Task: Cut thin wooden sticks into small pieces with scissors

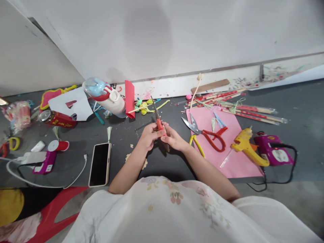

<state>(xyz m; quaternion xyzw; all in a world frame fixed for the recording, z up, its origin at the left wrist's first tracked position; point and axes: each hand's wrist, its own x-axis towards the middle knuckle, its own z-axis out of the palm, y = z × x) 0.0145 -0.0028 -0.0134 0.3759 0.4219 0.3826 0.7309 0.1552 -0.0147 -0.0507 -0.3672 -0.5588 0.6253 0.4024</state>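
Both hands meet over the middle of the grey table. My left hand [149, 135] has its fingers wrapped round a slim red-handled tool [159, 122], whose dark, narrow point aims away from me. Against the lower part of the same red handle press the fingers of my right hand [174, 137]. Whether the tool is pliers or scissors I cannot tell, as the fingers cover much of it. Just right of my right hand, large red-handled scissors [214, 139] lie with blades apart, over a yellow-handled tool [198, 145]. Small pale wooden pieces [144, 164] lie beneath my left forearm.
At right, a yellow glue gun [246, 145] rests on pink paper [240, 170], beside a purple power strip [274, 148]. Bundled sticks [253, 111] lie behind. At left are a phone [100, 164], a bottle [107, 98], a red can [59, 118] and a white cable [76, 179].
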